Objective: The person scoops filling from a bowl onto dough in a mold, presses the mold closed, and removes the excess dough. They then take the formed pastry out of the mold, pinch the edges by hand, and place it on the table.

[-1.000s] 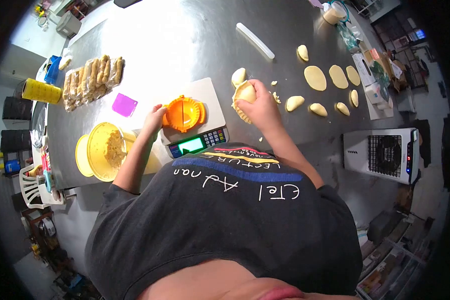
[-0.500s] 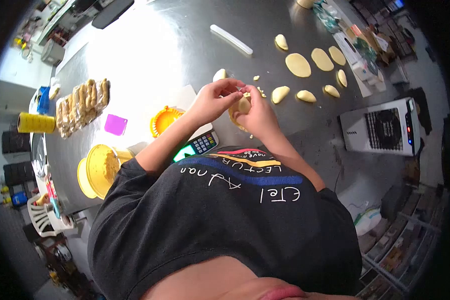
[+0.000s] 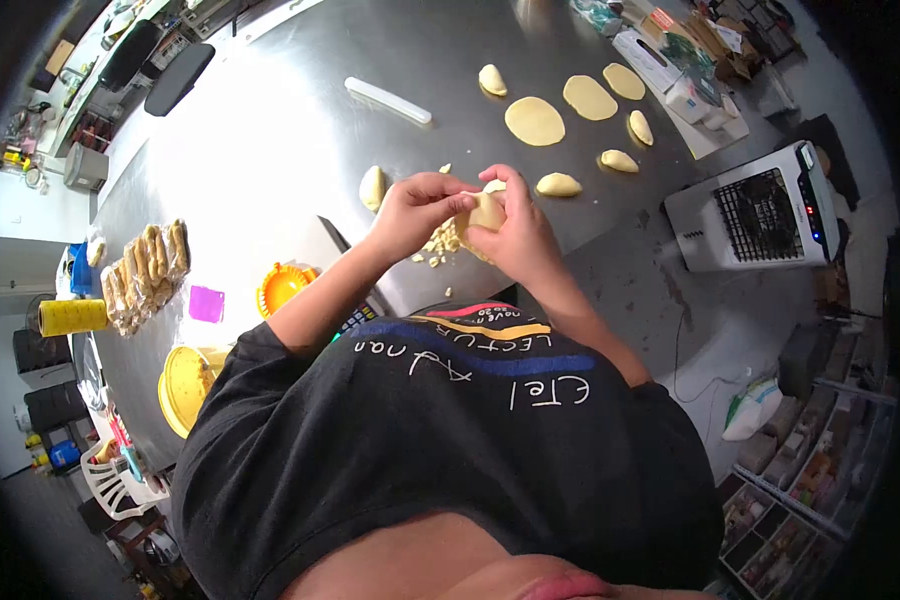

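My right hand [image 3: 518, 228] holds a pale dough piece [image 3: 484, 214], fingers curled around its far side and thumb beneath. Pinched at its upper edge are the thumb and fingertips of my left hand [image 3: 415, 212]. The piece looks partly folded; whatever lies inside it is hidden. Small dough crumbs [image 3: 440, 240] are scattered on the metal table just below my hands. One folded half-moon dumpling [image 3: 372, 188] lies beyond my left hand, and another folded dumpling [image 3: 558, 185] lies to the right of my right hand.
Flat dough rounds [image 3: 535, 121] and more folded dumplings lie at the far right of the metal table [image 3: 390, 60]. A white rolling stick [image 3: 388, 101], orange dough mould [image 3: 285, 288], purple scraper [image 3: 206, 303], bagged pastries [image 3: 148, 275] and yellow tub [image 3: 182, 388] are also there. A white air cooler [image 3: 750, 215] stands right.
The dough piece has been turned and folded up between my hands. My left fingers now pinch its edge. The whole view has shifted, exposing more crumbs.
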